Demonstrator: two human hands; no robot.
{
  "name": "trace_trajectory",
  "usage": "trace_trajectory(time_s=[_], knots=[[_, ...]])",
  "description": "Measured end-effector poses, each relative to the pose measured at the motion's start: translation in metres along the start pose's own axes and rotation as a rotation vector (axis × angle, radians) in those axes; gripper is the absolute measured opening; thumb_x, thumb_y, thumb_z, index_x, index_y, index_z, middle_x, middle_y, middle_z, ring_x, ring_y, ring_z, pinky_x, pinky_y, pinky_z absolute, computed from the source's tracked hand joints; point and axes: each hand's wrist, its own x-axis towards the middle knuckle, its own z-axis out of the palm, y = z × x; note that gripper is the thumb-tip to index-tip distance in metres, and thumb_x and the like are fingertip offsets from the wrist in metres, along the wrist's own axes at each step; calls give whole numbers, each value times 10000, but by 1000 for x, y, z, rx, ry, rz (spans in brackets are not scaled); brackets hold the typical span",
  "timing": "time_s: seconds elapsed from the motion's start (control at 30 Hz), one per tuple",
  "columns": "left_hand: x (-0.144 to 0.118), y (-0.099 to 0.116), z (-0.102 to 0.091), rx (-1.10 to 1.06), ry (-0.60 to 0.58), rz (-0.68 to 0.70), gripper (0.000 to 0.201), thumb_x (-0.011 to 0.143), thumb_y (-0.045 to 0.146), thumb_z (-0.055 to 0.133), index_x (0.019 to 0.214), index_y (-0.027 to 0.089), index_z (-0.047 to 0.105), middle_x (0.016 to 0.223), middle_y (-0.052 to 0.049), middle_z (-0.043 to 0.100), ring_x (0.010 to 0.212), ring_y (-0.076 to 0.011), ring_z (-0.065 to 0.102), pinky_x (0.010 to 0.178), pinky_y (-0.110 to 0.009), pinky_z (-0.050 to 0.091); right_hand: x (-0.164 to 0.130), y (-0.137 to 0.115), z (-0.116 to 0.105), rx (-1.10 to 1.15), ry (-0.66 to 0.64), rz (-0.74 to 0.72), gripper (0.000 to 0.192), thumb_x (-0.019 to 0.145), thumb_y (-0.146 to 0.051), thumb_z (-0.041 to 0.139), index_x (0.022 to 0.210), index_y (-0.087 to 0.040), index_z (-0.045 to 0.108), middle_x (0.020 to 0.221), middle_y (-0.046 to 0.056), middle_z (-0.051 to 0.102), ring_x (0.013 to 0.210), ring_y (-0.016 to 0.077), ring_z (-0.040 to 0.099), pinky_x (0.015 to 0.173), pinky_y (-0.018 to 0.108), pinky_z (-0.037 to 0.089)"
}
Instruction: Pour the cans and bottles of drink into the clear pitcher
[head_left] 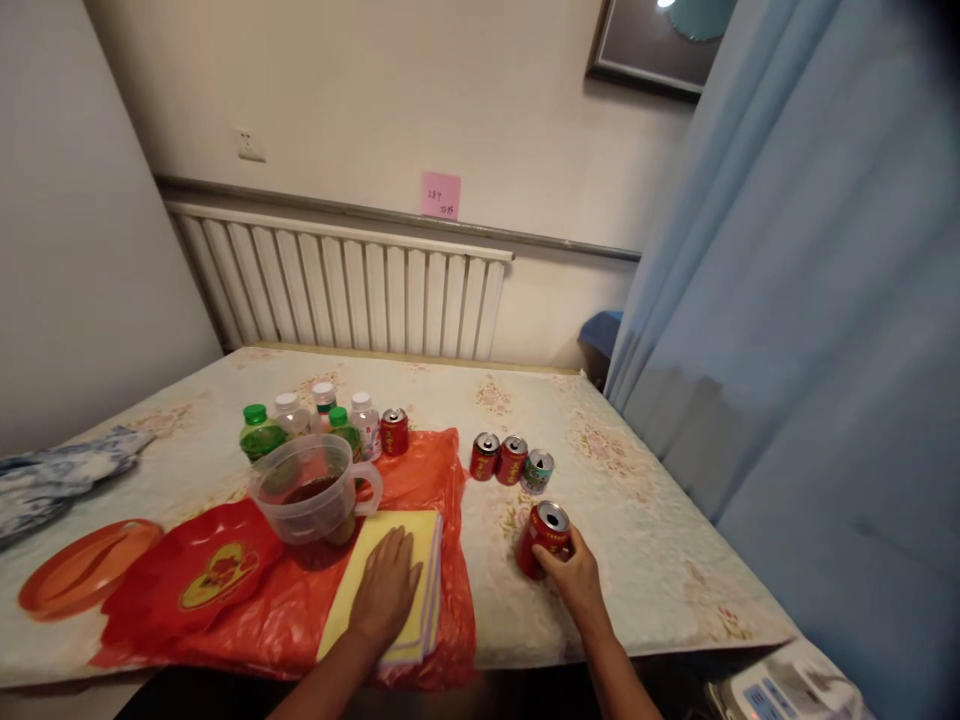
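Red can [534,541], shiny cylindrical metal

Left grip [386,587] flat, right grip [576,583] curled.

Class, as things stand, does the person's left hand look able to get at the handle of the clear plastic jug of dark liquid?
Probably yes: the left hand rests on the rectangular yellow stack, close to the handle, with nothing visible standing between them.

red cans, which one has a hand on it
The nearest red can, grasped by the right hand; the other three red cans stand farther back, untouched.
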Motion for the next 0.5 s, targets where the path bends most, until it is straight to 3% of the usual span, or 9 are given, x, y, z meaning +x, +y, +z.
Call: trace_trajectory(time_s=[0.23,0.5], knots=[[-4,-6,6,229,43,87,411,899,324,454,1221,116,604,1297,-156,611,1243,-293,527,1052,-454,403,49,26,-12,-101,212,14,602,560,-447,720,1079,-151,646,951,96,733,809,274,686,738,354,543],[-3,-10,9,284,25,84,417,891,316,432,1219,131,613,1309,-138,609,1236,-280,537,1031,-444,428,100,49,-4,-207,279,-12,666,573,-493,698,1122,-124,615,1046,139,700,910,291,658,824,367,499]])
